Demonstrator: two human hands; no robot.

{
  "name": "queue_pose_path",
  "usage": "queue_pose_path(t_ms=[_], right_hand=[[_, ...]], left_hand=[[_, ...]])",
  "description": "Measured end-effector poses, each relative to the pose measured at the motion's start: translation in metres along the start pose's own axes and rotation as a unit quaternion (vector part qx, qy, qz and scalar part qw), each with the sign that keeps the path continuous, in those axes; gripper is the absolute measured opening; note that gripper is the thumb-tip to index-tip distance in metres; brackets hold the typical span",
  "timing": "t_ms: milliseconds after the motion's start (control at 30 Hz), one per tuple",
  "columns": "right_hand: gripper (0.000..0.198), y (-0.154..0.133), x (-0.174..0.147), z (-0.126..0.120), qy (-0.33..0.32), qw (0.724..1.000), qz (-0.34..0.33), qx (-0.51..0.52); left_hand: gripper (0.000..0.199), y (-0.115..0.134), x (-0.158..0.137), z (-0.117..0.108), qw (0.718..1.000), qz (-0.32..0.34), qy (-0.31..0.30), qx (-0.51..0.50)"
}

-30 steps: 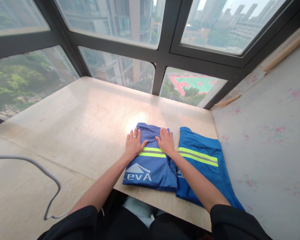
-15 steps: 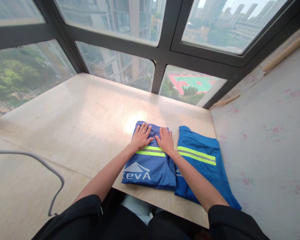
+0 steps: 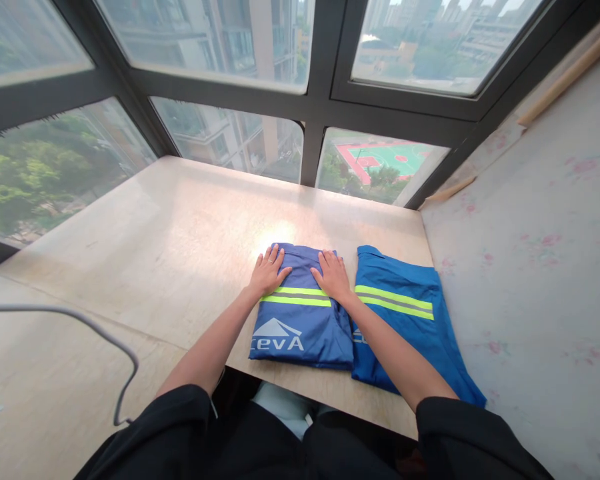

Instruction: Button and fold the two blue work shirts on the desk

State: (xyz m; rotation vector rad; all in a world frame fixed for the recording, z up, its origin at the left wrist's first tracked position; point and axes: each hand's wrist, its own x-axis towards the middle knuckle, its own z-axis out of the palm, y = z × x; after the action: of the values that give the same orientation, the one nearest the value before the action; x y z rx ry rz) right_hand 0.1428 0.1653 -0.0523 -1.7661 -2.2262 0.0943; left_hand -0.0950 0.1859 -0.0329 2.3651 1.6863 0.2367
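A folded blue-purple garment (image 3: 305, 333) lies flat before me, with a yellow-and-grey reflective stripe across it and a white printed logo near its front edge. My left hand (image 3: 269, 271) rests flat on its upper left edge, fingers out, a ring on one finger. On the upper right part of the same garment lies my right hand (image 3: 333, 275), palm down and fingers extended. Just right of it is a second folded garment (image 3: 397, 283), brighter blue with a similar stripe. My right forearm crosses over its left part and hides some of its lettering.
Both garments lie on a pale stone-like sill (image 3: 200, 213). Dark-framed windows (image 3: 316, 100) close off the back and left. A flower-patterned wall (image 3: 540, 287) bounds the right side. A grey cable (image 3: 95, 323) curves over the surface at the left.
My left hand has slid left to the garment's edge, while my right hand stays almost in place. The view has shifted slightly.
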Motion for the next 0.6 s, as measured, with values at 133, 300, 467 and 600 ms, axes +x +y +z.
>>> queue_pose_path(t_ms=[133, 300, 467, 600], right_hand=[[0.059, -0.001, 0.001, -0.001, 0.003, 1.000, -0.001, 0.000], [0.058, -0.001, 0.000, -0.001, 0.009, 1.000, -0.001, 0.013], [0.060, 0.006, 0.003, -0.006, -0.021, 0.998, -0.001, 0.067], [0.060, 0.005, -0.006, -0.016, -0.031, 0.987, 0.028, 0.153]], left_hand=[[0.062, 0.004, -0.032, -0.008, 0.998, -0.060, 0.014, -0.029], [0.065, 0.020, -0.108, -0.013, 0.944, -0.205, 0.046, -0.253], [0.067, 0.028, -0.165, -0.023, 0.850, -0.335, 0.018, -0.407], [0.056, 0.028, -0.182, -0.035, 0.781, -0.371, -0.083, -0.496]])
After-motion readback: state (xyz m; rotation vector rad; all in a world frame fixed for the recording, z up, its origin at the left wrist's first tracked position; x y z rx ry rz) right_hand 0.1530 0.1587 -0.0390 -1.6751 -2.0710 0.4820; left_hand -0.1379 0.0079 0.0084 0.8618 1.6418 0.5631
